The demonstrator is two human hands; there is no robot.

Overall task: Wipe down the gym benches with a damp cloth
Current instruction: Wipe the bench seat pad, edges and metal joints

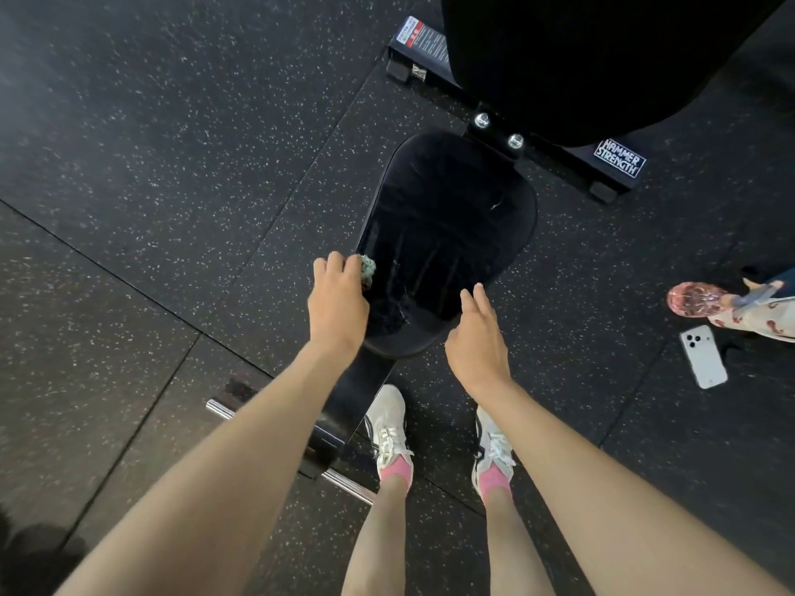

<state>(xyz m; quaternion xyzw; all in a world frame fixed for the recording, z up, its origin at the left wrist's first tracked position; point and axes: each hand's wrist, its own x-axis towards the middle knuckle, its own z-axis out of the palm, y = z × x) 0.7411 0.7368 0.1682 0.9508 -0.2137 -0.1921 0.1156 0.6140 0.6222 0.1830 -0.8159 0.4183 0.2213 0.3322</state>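
Your left hand (pixel 337 303) grips the green cloth (pixel 368 268) against the seat surface (pixel 447 234) (left edge); your right hand (pixel 475 333) hovers open, fingers relaxed.

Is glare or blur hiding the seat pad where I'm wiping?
Head view: the seat pad shows streaky sheen, not blinding glare; the cloth in the left hand is slightly soft; wide-angle distortion stretches the edges; the backrest is too dark for detail.
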